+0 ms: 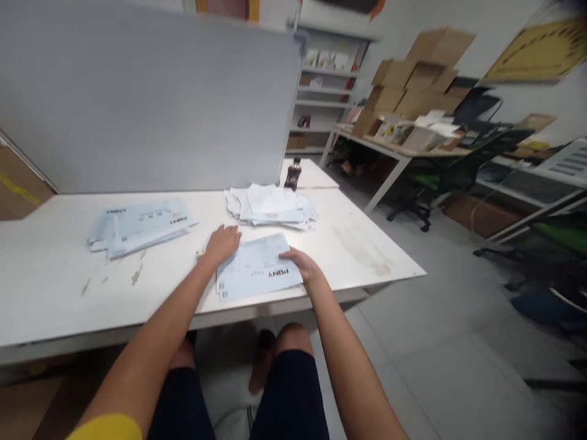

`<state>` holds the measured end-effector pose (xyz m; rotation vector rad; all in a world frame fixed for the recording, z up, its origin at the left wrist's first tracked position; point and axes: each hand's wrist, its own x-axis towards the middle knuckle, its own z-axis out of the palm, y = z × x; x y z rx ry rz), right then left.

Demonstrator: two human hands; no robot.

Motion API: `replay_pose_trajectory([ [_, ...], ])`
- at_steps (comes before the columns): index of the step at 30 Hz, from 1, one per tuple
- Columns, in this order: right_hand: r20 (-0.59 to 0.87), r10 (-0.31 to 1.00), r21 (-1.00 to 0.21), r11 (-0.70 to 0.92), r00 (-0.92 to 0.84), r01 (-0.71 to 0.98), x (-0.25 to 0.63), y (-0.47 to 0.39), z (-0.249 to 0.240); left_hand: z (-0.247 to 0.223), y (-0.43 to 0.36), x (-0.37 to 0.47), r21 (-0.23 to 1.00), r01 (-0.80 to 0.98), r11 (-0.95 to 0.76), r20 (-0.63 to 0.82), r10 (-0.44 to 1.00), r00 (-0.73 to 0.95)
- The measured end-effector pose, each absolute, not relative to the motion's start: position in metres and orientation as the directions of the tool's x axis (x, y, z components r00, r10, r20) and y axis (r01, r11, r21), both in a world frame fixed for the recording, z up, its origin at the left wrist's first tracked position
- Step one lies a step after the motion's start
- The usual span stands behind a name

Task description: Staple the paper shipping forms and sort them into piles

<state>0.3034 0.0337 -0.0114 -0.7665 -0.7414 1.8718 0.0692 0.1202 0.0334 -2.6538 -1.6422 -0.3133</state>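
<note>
A few light-blue printed sheets (257,272) marked "PONY" lie roughly stacked in front of me, near the table's front edge. My right hand (300,264) grips their right edge, with the thumb on top and the other fingers underneath. At their upper left corner rests my left hand (223,242), its fingers stretched out and nothing seen in its grasp. Whether it touches the sheets or just the table beside them, I cannot tell. A pile of similar sheets (147,221) lies to the left. Behind my hands is a taller, untidy pile of white and pale-blue papers (273,205).
The white table (174,293) has stains and ends at a corner on the right. A bottle of dark drink (292,174) stands behind the papers, beside a grey partition (151,98). Cardboard boxes (413,85), shelves (325,104) and office chairs (440,177) are farther right.
</note>
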Motion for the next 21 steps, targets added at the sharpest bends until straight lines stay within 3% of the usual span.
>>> replay_pose_trajectory([
  [4, -0.216, 0.9, -0.729, -0.407, -0.378, -0.55, 0.307, 0.038, -0.007, 0.036, 0.116, 0.076, 0.043, 0.874, -0.484, 0.239, 0.854, 0.461],
  [8, -0.246, 0.87, -0.713, -0.461, -0.426, -0.529, 0.303, 0.035, -0.016, 0.041, 0.11, 0.07, 0.209, 0.881, -0.424, 0.207, 0.9, 0.384],
  [11, -0.203, 0.891, -0.742, -0.411, -0.406, -0.529, 0.3, 0.034, -0.02, 0.047, 0.103, 0.045, 0.333, 0.85, -0.409, 0.367, 0.886, 0.282],
  [14, -0.178, 0.918, -0.769, -0.354, -0.353, -0.532, 0.297, 0.032, -0.019, 0.04, 0.087, 0.005, 0.318, 0.866, -0.385, 0.479, 0.854, 0.204],
  [16, -0.19, 0.937, -0.78, -0.325, -0.293, -0.535, 0.293, 0.026, -0.019, 0.027, 0.074, -0.022, 0.306, 0.894, -0.327, 0.445, 0.879, 0.169],
  [21, -0.181, 0.983, -0.798, -0.147, -0.001, -0.585, 0.289, 0.007, -0.028, -0.001, 0.057, -0.052, 0.464, 0.874, -0.147, 0.335, 0.942, -0.019],
])
